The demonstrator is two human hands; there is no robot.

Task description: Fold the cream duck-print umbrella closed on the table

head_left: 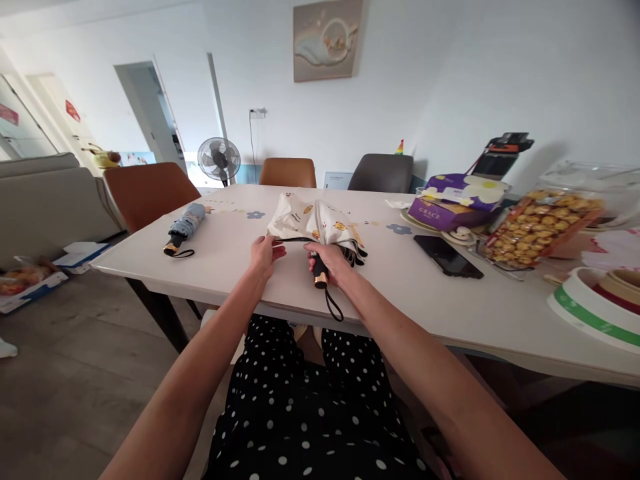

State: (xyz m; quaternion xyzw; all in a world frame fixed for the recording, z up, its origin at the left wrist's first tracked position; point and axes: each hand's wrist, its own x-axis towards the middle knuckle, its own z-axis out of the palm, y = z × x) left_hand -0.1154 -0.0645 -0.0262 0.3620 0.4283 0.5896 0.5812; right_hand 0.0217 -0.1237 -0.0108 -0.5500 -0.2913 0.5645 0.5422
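A cream folding umbrella (310, 220) with small cartoon prints lies loosely collapsed on the white table (240, 267) in front of me. My right hand (331, 261) is closed round its black handle with the gold band, and a black wrist loop hangs over the table edge. My left hand (265, 253) pinches the dark edge of the umbrella's canopy at its left side. A second, light blue folded umbrella (185, 229) lies wrapped up at the table's left, away from both hands.
A black phone (447, 256) lies to the right of the umbrella. Behind it stand a purple box (443, 213), a packet of round snacks (537, 227) and rolls of tape (600, 300). Chairs (150, 190) ring the table; a fan (219, 159) stands behind.
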